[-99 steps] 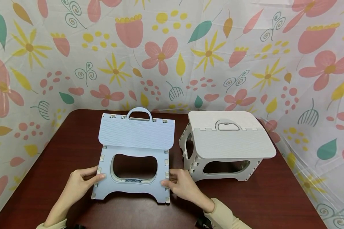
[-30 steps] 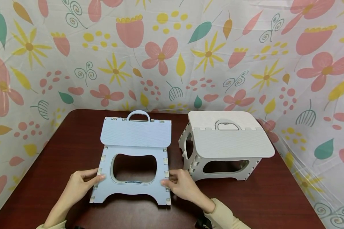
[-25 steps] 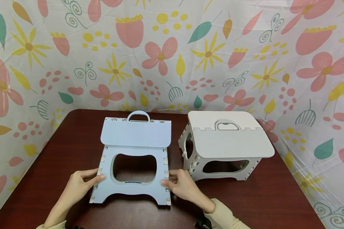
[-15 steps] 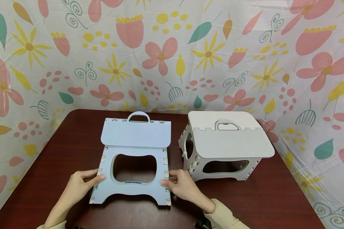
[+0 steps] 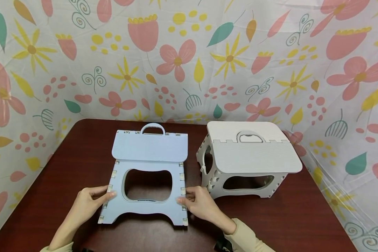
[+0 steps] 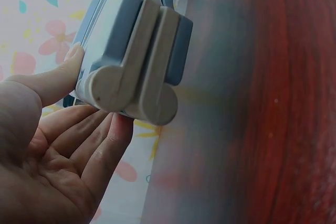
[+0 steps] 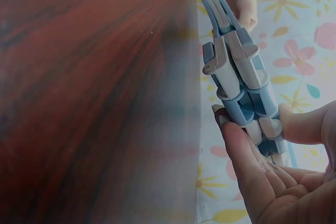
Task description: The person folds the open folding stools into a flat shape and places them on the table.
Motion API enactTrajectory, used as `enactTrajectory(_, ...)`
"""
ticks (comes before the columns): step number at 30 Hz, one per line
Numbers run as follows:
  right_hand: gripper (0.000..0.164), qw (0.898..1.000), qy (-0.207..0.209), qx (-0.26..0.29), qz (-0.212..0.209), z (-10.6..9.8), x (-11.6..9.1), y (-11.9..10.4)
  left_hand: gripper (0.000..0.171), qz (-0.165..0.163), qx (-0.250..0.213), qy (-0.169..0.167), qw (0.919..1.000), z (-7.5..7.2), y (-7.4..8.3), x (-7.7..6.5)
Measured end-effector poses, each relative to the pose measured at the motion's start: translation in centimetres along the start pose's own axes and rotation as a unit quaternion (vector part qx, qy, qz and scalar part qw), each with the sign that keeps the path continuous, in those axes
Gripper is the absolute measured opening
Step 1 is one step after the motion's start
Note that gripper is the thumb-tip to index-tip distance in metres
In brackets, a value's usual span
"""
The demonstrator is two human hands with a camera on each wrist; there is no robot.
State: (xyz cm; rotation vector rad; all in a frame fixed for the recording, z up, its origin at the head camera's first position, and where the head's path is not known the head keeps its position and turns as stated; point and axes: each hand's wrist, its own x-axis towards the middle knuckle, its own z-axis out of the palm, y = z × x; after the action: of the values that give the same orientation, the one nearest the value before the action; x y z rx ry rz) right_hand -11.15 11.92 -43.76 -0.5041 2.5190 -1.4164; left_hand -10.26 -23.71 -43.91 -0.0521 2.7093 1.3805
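A light blue folding stool (image 5: 149, 147) stands folded nearly flat, its carry handle up and its feet toward the person. My left hand (image 5: 83, 204) pinches its left side edge, thumb on the front face. On the opposite edge my right hand (image 5: 203, 204) holds on the same way. In the left wrist view, the folded panels of the blue stool (image 6: 113, 30) lie close together, with grey hinge knuckles at the end. The right wrist view shows the stool's hinged side (image 7: 231, 72) between thumb and fingers, with the other hand beyond it.
A white folding stool (image 5: 255, 157) stands unfolded on its legs, right of the blue one and close to my right hand. Both stools are on a dark red-brown table (image 5: 78, 154). A flower-printed cloth (image 5: 176, 94) hangs behind the table's far edge.
Since the earliest frame the blue stool's top has lowered slightly and its upper right corner has shifted left. Its feet have come slightly nearer the person. Both hands keep their hold.
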Motion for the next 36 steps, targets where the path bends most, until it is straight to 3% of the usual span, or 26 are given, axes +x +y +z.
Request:
enactTrajectory(30, 0.020, 1.000, 0.000, 0.009, 0.008, 0.26, -0.09, 0.09, 0.046, -0.011, 0.032, -0.001, 0.9994, 0.03, -0.42, 0.02)
enactTrajectory(36, 0.021, 1.000, 0.003, 0.006, 0.007, 0.25, -0.01, 0.02, 0.045, -0.009, 0.017, 0.000, 0.9998, 0.00, -0.42, 0.05)
